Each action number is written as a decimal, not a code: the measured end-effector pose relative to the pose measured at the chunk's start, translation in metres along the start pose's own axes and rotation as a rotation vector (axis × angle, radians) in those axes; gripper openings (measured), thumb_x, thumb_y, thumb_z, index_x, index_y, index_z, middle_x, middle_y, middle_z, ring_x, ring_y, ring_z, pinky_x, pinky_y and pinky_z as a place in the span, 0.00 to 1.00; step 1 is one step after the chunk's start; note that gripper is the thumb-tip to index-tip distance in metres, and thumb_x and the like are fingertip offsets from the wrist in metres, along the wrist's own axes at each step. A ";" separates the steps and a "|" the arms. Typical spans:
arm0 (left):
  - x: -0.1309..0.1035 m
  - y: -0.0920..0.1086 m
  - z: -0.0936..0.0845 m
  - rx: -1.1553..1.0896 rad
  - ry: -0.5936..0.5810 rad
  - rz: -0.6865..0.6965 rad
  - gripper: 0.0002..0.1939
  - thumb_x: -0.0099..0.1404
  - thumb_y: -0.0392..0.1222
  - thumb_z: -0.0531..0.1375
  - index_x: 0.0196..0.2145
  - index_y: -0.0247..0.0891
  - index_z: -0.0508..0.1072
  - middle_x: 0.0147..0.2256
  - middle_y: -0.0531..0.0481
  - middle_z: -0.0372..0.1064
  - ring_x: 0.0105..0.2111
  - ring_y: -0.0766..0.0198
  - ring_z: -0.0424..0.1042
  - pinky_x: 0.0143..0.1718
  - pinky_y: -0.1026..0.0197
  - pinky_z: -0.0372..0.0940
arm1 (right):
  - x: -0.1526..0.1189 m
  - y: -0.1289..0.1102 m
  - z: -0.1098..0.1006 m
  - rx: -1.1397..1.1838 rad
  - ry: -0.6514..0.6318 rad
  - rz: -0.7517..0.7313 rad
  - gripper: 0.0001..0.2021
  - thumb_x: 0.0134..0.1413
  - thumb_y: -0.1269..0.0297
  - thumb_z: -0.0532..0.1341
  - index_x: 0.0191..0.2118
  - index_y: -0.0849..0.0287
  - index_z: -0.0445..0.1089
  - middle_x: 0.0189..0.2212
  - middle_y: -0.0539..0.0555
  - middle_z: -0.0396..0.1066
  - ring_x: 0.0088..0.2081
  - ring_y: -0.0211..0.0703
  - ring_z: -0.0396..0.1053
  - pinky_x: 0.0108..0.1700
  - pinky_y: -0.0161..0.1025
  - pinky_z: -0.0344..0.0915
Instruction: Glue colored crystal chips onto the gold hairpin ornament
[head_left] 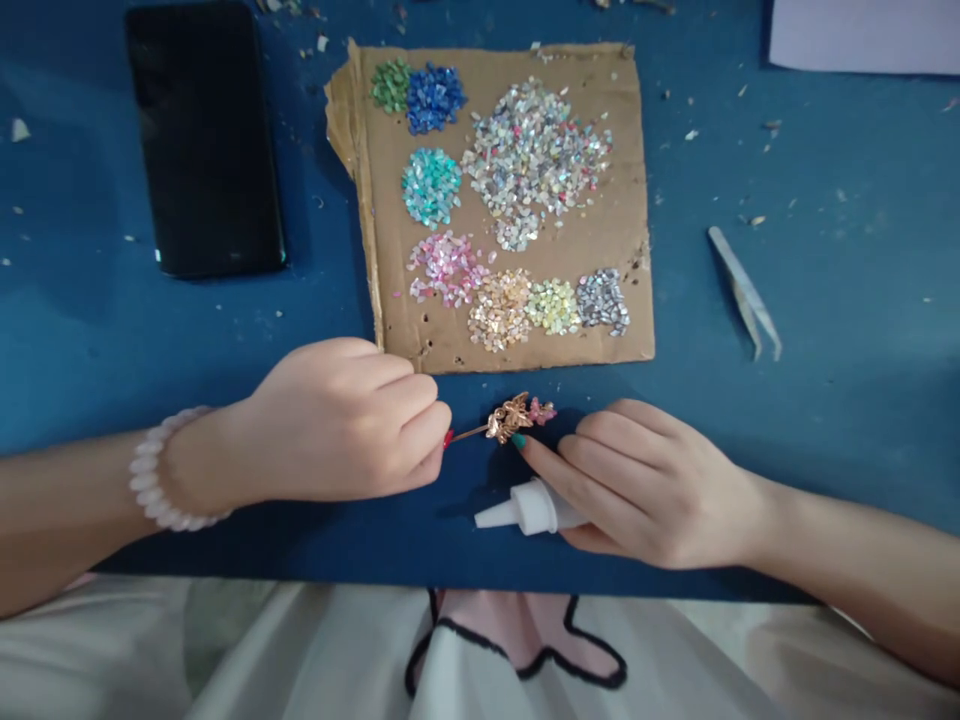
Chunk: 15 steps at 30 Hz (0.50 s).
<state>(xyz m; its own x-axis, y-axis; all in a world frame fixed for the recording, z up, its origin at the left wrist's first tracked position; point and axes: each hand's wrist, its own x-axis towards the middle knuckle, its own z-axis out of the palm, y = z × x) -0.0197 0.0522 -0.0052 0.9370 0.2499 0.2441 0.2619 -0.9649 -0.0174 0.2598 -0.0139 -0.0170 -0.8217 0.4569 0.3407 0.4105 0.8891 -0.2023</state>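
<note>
My left hand (352, 425) is closed around the thin stem of a gold-coloured hairpin (510, 418), whose ornate end points right. Pink pieces sit at the tip of that ornament. My right hand (645, 480) is wrapped around a white glue bottle (536, 506) with its pointed nozzle facing left; its body is mostly hidden in the palm. The right index finger reaches out to the ornament and seems to touch its lower side. Just beyond both hands lies a cardboard piece (390, 330) bearing small heaps of coloured chips, among them pink chips (448, 268) and turquoise chips (431, 187).
A black phone (206, 140) lies at the upper left. Metal tweezers (742, 290) rest to the right of the cardboard. A pale lilac sheet (866, 35) shows at the upper right corner. Small scraps are scattered over the blue table (847, 330).
</note>
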 end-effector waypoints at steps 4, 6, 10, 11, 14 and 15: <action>-0.001 -0.002 -0.002 0.027 0.009 0.003 0.21 0.69 0.37 0.57 0.18 0.43 0.62 0.17 0.55 0.55 0.18 0.63 0.60 0.18 0.57 0.57 | -0.002 0.002 0.000 0.002 0.023 -0.002 0.19 0.76 0.64 0.49 0.51 0.71 0.74 0.30 0.56 0.73 0.34 0.46 0.67 0.32 0.44 0.66; -0.002 -0.003 -0.002 0.039 0.010 -0.014 0.20 0.68 0.37 0.57 0.18 0.43 0.62 0.17 0.55 0.55 0.18 0.63 0.60 0.18 0.57 0.57 | -0.002 0.004 0.000 0.011 0.041 0.003 0.19 0.76 0.62 0.50 0.52 0.72 0.72 0.30 0.57 0.74 0.34 0.47 0.68 0.33 0.45 0.66; -0.002 -0.005 -0.001 0.048 0.027 0.001 0.21 0.69 0.38 0.58 0.18 0.42 0.62 0.17 0.55 0.55 0.18 0.64 0.59 0.19 0.57 0.56 | -0.002 0.005 0.001 0.013 0.068 0.004 0.18 0.76 0.61 0.51 0.51 0.72 0.71 0.30 0.57 0.74 0.34 0.48 0.68 0.33 0.46 0.66; -0.002 -0.006 0.000 0.049 0.032 0.018 0.21 0.70 0.39 0.57 0.18 0.42 0.63 0.17 0.55 0.55 0.18 0.64 0.59 0.19 0.57 0.55 | -0.002 0.006 0.002 0.009 0.074 0.006 0.18 0.75 0.61 0.52 0.51 0.71 0.71 0.30 0.57 0.74 0.34 0.47 0.68 0.33 0.46 0.66; -0.003 -0.009 0.002 0.064 0.054 0.053 0.22 0.71 0.40 0.57 0.18 0.41 0.64 0.17 0.54 0.56 0.18 0.64 0.60 0.20 0.58 0.54 | -0.003 0.006 0.004 0.007 0.100 0.012 0.16 0.73 0.61 0.54 0.51 0.71 0.71 0.31 0.57 0.75 0.34 0.48 0.68 0.33 0.46 0.67; -0.003 -0.011 0.003 0.073 0.061 0.060 0.22 0.72 0.40 0.56 0.19 0.41 0.64 0.18 0.54 0.57 0.19 0.64 0.60 0.20 0.58 0.53 | -0.003 0.007 0.005 0.007 0.111 0.014 0.16 0.73 0.61 0.55 0.51 0.70 0.71 0.31 0.57 0.75 0.34 0.48 0.68 0.33 0.46 0.68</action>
<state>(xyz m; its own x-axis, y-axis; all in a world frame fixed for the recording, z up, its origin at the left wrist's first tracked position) -0.0244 0.0621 -0.0089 0.9363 0.1845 0.2988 0.2240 -0.9691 -0.1033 0.2627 -0.0091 -0.0241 -0.7671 0.4694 0.4372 0.4181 0.8828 -0.2141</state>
